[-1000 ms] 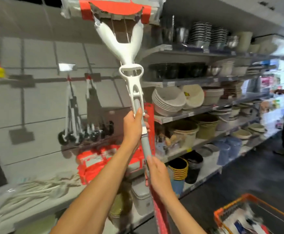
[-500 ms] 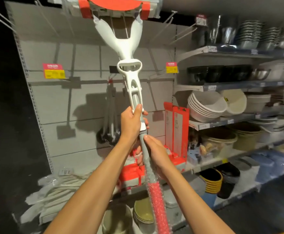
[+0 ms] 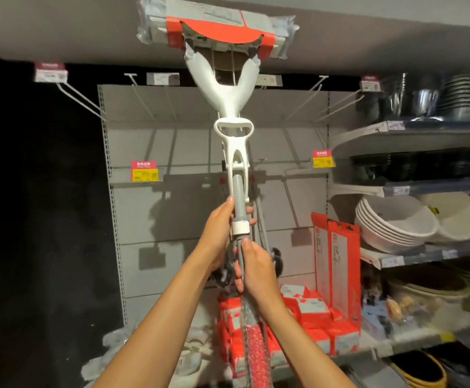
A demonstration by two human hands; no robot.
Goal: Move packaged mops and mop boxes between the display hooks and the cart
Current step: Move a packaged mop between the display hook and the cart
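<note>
I hold a packaged mop (image 3: 232, 107) upright in front of a grey pegboard panel (image 3: 194, 219). Its plastic-wrapped head with a red label is at the top of the view, near the ceiling. The white Y-shaped neck runs down to a grey pole with a red bubble-wrapped lower part. My left hand (image 3: 219, 231) grips the pole by the white collar. My right hand (image 3: 253, 268) grips the pole just below it. Several bare wire display hooks (image 3: 309, 95) stick out at the top of the panel. Red mop boxes (image 3: 337, 261) stand upright at the right, and more lie stacked on the low shelf.
Shelves on the right carry stacked white bowls (image 3: 393, 222), black bowls and steel pots (image 3: 446, 96). Bagged white items (image 3: 121, 351) lie on the low shelf at the left. Other hanging mops (image 3: 264, 228) sit behind the pole. The left side is dark.
The view has swung left and up toward the pegboard, so the top hooks have come into sight and the cart is out of sight. My right hand has slid up the pole to just below the left.
</note>
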